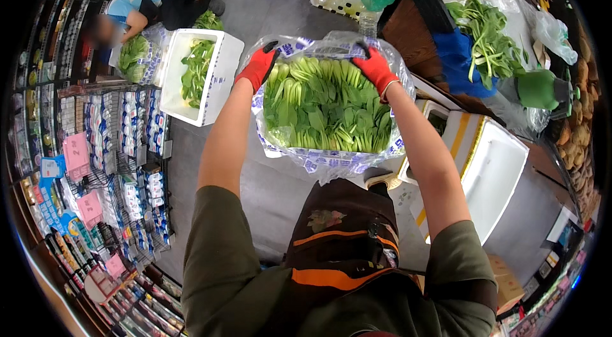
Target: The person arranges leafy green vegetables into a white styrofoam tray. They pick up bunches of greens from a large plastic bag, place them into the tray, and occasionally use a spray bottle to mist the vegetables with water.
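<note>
A box lined with clear plastic is in front of me, packed with rows of green bok choy. The clear plastic liner, printed in purple, spreads loosely over the rim and hides most of the box walls. At the far left corner, my left hand, in a red glove with black fingers, grips the liner. My right hand, gloved the same way, holds it at the far right corner. The gloves and the bunched plastic partly hide my fingertips.
Left stands a white foam box with some leafy greens; beyond it a person crouches by bagged greens. Shelves line the left. At right are a counter with loose greens, a green bottle and a white foam box.
</note>
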Demonstrator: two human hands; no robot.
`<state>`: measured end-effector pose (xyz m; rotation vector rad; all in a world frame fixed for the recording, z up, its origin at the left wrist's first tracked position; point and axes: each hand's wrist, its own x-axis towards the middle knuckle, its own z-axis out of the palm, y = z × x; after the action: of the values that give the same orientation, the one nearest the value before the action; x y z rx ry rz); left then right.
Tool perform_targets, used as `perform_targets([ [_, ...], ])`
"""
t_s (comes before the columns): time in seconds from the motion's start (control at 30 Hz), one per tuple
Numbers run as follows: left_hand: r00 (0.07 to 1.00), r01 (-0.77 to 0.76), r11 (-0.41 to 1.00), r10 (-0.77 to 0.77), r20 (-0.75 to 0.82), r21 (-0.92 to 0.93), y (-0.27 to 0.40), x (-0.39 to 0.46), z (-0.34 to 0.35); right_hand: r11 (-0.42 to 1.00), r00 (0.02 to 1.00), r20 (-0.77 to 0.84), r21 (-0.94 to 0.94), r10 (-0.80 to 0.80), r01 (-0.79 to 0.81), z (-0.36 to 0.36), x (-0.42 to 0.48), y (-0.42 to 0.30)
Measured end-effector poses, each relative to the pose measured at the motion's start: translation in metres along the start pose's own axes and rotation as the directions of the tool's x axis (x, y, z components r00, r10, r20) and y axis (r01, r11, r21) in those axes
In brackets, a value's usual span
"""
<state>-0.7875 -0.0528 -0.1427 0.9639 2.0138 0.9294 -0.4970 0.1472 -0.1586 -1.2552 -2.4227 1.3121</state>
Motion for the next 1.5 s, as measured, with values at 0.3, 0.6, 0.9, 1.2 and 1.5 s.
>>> perform_targets([
  [0.3,0.970,0.147,0.728,-0.238,-0.046,-0.670,0.034,-0.075,0.023,0.971,0.969,0.248,0.232,-0.005,-0.054,0.025,-0.001,0.009],
  [0.6,0.954,0.242,0.939,-0.184,-0.238,0.244,-0.040,-0.099,0.083,0.990,0.967,0.217,0.013,0.131,-0.137,0.079,-0.045,-0.025],
  [0.9,0.984,0.168,0.661,-0.074,-0.160,0.731,-0.010,-0.074,0.098,0.971,0.950,0.288,0.164,0.122,-0.174,0.098,-0.109,-0.022],
  [1.2,0.961,0.198,0.585,-0.275,-0.037,0.787,0.014,-0.045,0.087,0.862,0.898,0.368,0.342,0.243,-0.374,0.086,-0.152,0.010],
  [1.5,0.976,0.206,0.572,-0.182,-0.122,0.794,0.034,-0.058,0.088,0.777,0.872,0.377,0.427,0.313,-0.463,0.063,-0.165,0.028],
])
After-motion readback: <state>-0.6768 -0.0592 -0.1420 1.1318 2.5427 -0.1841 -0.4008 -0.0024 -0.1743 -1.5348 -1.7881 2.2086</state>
